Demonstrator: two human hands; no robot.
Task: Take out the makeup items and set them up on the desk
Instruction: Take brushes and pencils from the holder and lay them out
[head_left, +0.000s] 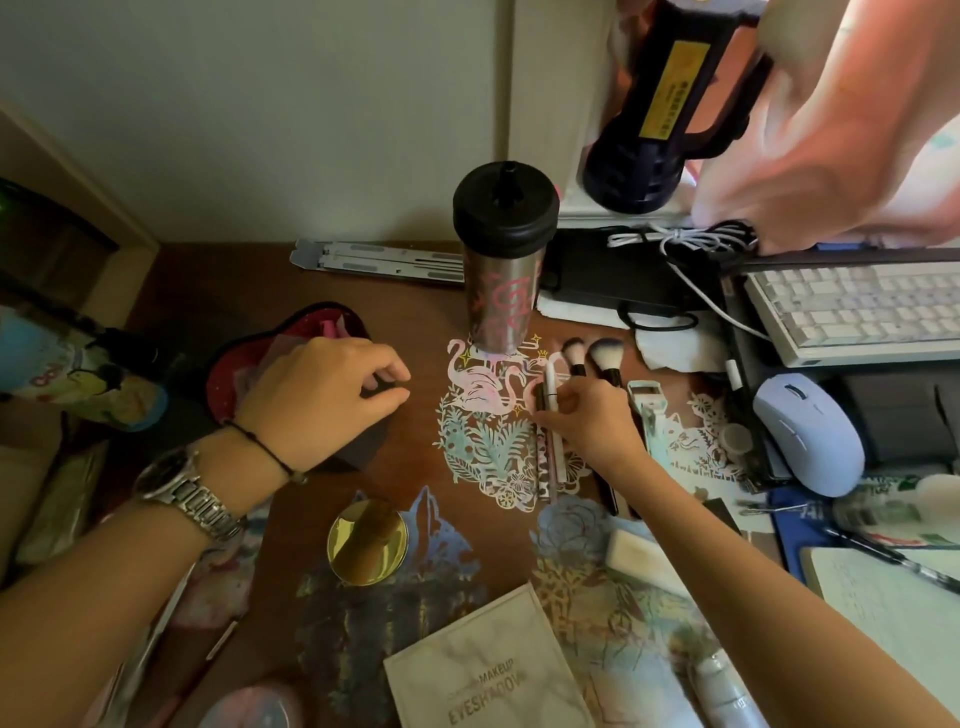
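A dark makeup pouch (291, 364) with a red lining lies open at the left of the desk. My left hand (322, 400) rests on it, its fingers pinching the pouch's dark edge. My right hand (587, 421) pinches a dark pencil-like stick (541, 397) among slim white and patterned pencils (553, 447) laid side by side. Two fluffy brushes (597, 358) lie just beyond. A mint eyelash curler (647, 410) is to their right. A round gold compact (368, 541) and a marbled eyeshadow palette (483, 670) sit nearer me.
A black-lidded tumbler (501, 260) stands at the desk's middle back. A keyboard (857, 306), a lilac mouse (810, 431) and cables fill the right. A white sponge block (644, 561), a small white bottle (727, 686) and an open notebook (893, 597) lie at front right.
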